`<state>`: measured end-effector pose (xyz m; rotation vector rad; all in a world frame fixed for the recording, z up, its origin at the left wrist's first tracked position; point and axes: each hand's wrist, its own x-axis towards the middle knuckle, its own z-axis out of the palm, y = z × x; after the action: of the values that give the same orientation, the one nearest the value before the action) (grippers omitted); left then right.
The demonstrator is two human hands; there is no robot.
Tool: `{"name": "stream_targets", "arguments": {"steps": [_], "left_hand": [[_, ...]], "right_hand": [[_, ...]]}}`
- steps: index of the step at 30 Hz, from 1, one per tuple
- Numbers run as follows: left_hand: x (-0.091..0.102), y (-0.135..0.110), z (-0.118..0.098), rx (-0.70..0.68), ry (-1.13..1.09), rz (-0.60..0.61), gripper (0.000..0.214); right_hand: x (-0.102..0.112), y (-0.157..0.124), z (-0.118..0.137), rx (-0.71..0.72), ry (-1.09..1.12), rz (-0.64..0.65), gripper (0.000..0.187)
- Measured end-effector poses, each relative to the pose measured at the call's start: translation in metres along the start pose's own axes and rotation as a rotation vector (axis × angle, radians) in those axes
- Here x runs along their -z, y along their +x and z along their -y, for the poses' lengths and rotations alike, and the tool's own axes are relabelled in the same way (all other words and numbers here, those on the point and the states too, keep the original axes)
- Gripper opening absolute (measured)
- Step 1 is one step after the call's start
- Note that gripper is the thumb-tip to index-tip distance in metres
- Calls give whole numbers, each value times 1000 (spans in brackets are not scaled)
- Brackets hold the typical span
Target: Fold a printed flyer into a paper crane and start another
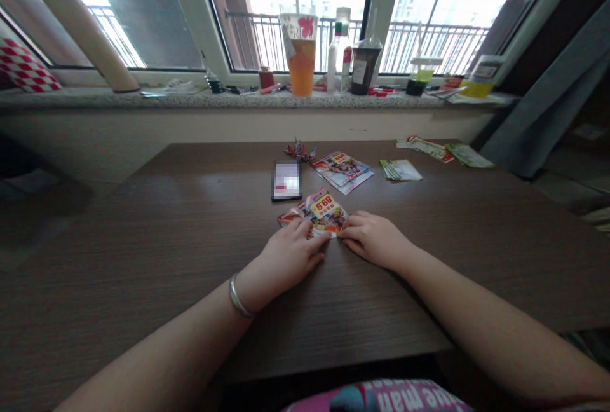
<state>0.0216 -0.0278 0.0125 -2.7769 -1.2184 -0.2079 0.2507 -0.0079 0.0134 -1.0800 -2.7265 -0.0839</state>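
Observation:
A colourful printed leaflet (pixel 325 207), with yellow and red price print, lies on the table under my hands and appears partly folded. My left hand (pixel 291 252), with a silver bangle at the wrist, rests on its lower left part, fingers stretched out and pressing the paper. At the leaflet's lower right corner, the fingers of my right hand (pixel 374 238) are drawn together on the paper edge. Just beyond lies a phone (pixel 286 180) with a lit screen. Right of the phone is a stack of similar leaflets (pixel 344 170).
Behind the phone sits a small folded-paper piece (pixel 300 150). Greenish paper slips (pixel 401 170) and more leaflets (pixel 426 147) lie at the back right of the brown table (pixel 157 240). Drink cups (pixel 302 59), bottles and a tan cylinder (pixel 86 34) line the windowsill.

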Motion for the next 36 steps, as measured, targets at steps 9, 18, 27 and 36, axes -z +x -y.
{"name": "stream_targets", "arguments": {"steps": [9, 18, 27, 36], "left_hand": [[7, 4, 2, -125, -68, 0, 40], [8, 4, 3, -114, -127, -3, 35], [5, 4, -1, -126, -43, -27, 37], [3, 4, -2, -113, -41, -45, 31]], "right_hand": [[0, 1, 2, -10, -5, 5, 28], [3, 1, -2, 64, -42, 16, 23], [0, 4, -3, 90, -27, -9, 23], [0, 6, -7, 75, -33, 4, 20]]}}
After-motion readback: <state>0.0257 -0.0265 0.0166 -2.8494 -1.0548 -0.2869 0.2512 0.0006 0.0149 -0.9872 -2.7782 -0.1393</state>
